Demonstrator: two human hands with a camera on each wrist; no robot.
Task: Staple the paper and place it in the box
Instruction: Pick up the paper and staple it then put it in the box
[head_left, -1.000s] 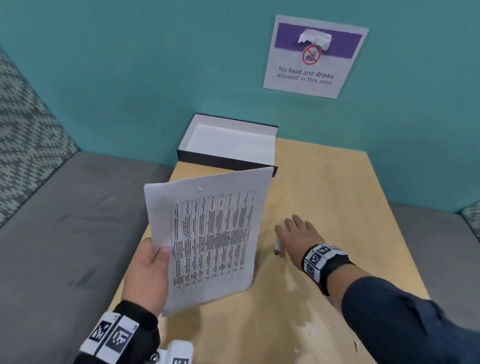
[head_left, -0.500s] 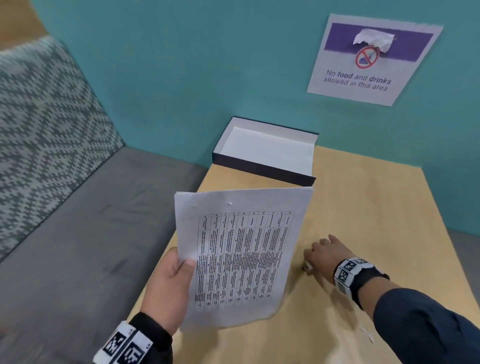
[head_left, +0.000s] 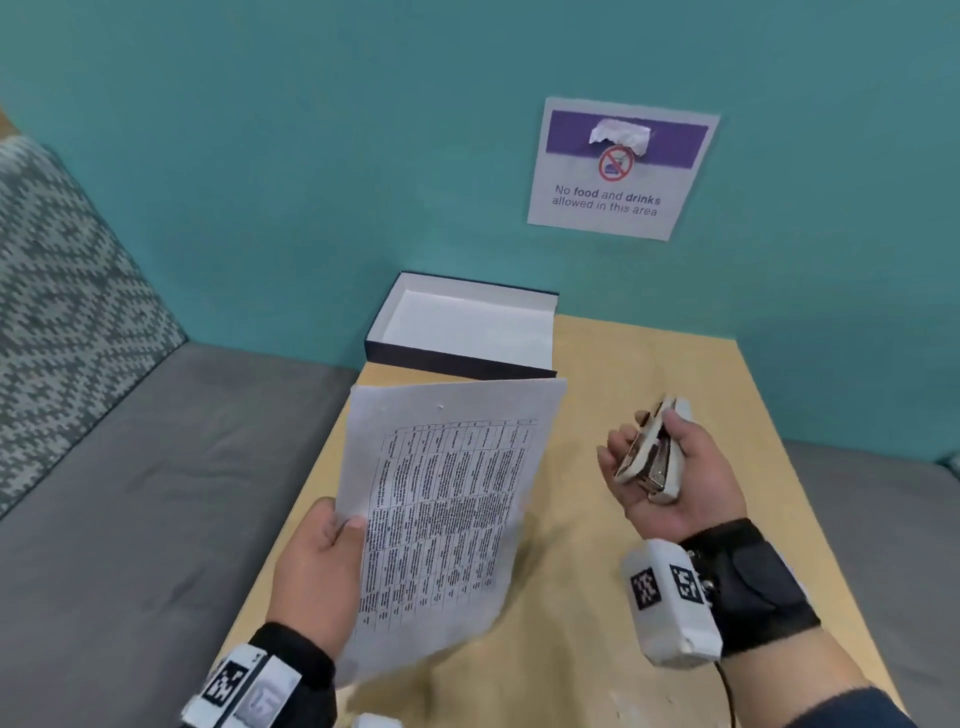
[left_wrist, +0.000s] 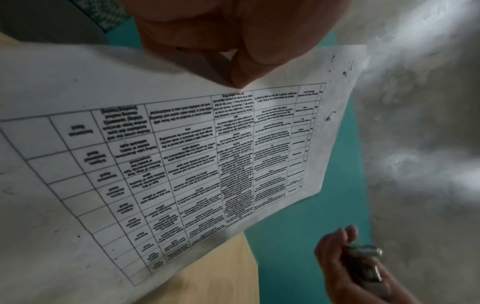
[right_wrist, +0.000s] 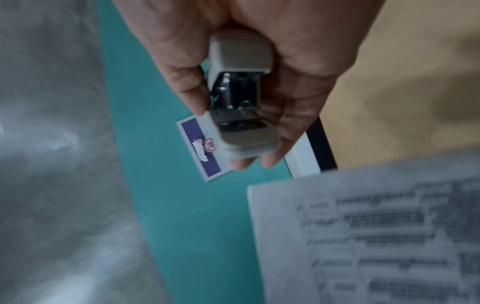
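My left hand (head_left: 317, 566) pinches the left edge of a printed paper (head_left: 447, 514) with a table of text, holding it tilted above the wooden table (head_left: 623, 623). The thumb lies on the sheet's face (left_wrist: 244, 67). My right hand (head_left: 670, 478) is raised palm up to the right of the paper and grips a small beige stapler (head_left: 654, 452), seen close in the right wrist view (right_wrist: 239, 98). The stapler is apart from the paper. An open dark box (head_left: 462, 364) with a white inside stands at the table's far left corner, beyond the paper.
A grey sofa seat (head_left: 130, 493) with a patterned cushion (head_left: 62, 291) lies left of the table. A teal wall (head_left: 311, 156) stands behind with a "No food and drinks" sign (head_left: 618, 171). More grey seating (head_left: 872, 519) lies right of the table.
My right hand was palm down on the table over the stapler; now it is lifted, turned palm up, holding the stapler. The left hand keeps holding the paper.
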